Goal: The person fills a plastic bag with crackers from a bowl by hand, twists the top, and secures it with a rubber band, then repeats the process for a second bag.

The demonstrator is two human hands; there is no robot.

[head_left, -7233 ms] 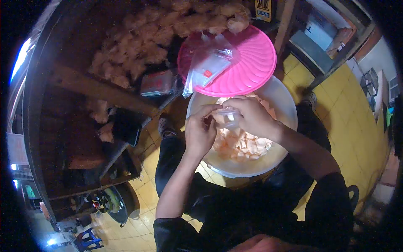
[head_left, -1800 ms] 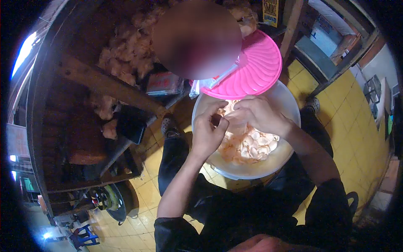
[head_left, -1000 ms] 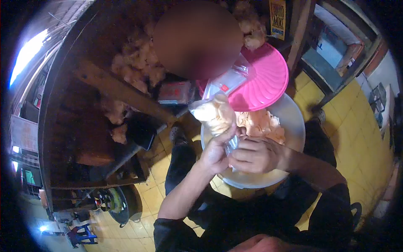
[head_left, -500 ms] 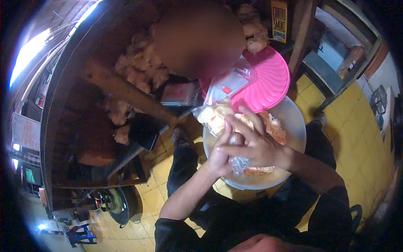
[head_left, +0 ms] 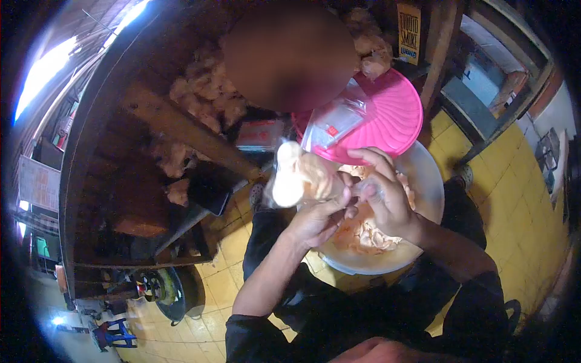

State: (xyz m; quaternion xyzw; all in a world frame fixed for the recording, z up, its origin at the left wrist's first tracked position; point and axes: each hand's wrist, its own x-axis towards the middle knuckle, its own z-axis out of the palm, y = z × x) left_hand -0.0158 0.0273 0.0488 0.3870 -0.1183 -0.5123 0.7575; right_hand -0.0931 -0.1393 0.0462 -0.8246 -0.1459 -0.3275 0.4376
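Observation:
A clear plastic bag of pale crackers (head_left: 296,175) is tilted to the left above a large translucent tub. My left hand (head_left: 316,224) grips it below its filled part, thumb on top. With thumb and fingers, my right hand (head_left: 393,202) pinches the bag's loose clear end, its index finger stretched out. Beneath both hands, loose crackers (head_left: 375,236) lie in the tub (head_left: 428,175). A pink ribbed lid (head_left: 399,115) rests over the tub's far side, with a stack of flat clear bags (head_left: 336,124) on it.
Left of the tub, a dark wooden shelf (head_left: 175,121) holds many filled bags (head_left: 209,91), a red-printed packet (head_left: 260,134) and a black phone-like slab (head_left: 209,196). A yellow box (head_left: 409,33) stands at the back. A dark wok-like pan (head_left: 175,302) is lower left.
The filled bag has swung left and now tilts outward. My hands, clasped together around its neck before, have moved apart, the right one drawing the loose end rightward.

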